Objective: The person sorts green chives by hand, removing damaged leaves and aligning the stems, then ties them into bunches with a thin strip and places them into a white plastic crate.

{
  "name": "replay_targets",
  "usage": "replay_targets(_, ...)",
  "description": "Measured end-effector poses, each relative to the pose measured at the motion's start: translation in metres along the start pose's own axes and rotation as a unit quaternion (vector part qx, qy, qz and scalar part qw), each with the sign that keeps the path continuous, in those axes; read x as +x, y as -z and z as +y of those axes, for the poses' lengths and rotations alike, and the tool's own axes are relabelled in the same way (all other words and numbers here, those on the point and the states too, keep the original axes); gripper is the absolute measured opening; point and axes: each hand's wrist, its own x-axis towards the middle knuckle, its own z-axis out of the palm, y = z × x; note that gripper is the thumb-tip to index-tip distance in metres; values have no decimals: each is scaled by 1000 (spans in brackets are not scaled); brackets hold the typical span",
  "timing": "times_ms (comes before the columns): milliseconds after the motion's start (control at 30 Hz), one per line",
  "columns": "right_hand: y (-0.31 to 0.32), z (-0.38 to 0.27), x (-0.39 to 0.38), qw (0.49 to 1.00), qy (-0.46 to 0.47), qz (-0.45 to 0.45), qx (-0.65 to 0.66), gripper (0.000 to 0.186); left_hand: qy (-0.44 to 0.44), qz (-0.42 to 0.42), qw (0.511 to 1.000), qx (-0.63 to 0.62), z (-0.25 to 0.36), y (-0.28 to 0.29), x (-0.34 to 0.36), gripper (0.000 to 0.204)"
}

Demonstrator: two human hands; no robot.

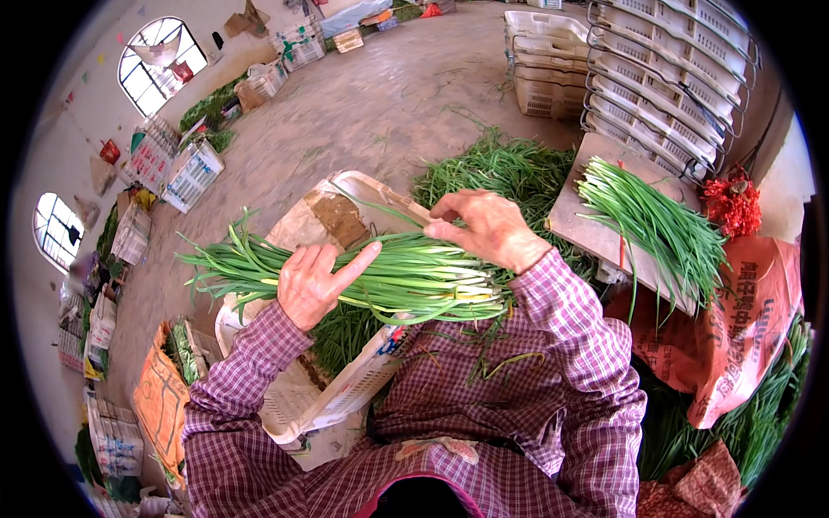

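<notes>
A long bunch of green leafy stalks with pale ends (406,281) lies crosswise over a white plastic crate (350,393). My left hand (315,281) is on the bunch, its fingers curled over the stalks and one finger extended. My right hand (492,229) is just above the pale-end side, thumb and forefinger pinching a thin green leaf (384,207) that stretches off to the upper left. Loose leaves (337,345) lie inside the crate, and some strands hang on my checked clothing.
A board (570,224) at my right bears another bunch (648,229), beside red ties (732,203) and an orange-red sack (717,328). A leaf pile (492,160) lies beyond the crate. Stacked crates (665,69) stand at upper right, bundled crates (190,173) along the left wall.
</notes>
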Motion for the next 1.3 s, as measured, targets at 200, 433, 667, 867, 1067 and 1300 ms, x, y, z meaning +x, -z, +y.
replay_targets(200, -31, 2, 10, 991, 69, 65, 93, 22, -9, 8, 1000, 3, 0, 3, 2, 72)
replay_targets(433, -31, 13, 4, 947, 73, 293, 106, 12, 14, 22, 999, -21, 2, -5, 0, 74)
replay_targets(667, 23, 93, -38, 914, -52, 403, 1, 8, 64, 18, 998, -19, -13, -10, -19, 87)
replay_targets(867, 22, 79, -57, 934, -50, 301, -187, 19, 69, -3, 998, 5, -16, -6, -23, 90)
replay_targets(1067, -7, 25, -33, 949, 219, 216, -64, 20, 31, 27, 999, -20, -7, -4, -8, 89)
replay_targets(1300, -11, 45, -35, 939, 164, 279, -115, 9, 35, 19, 999, -17, -7, -1, -13, 87)
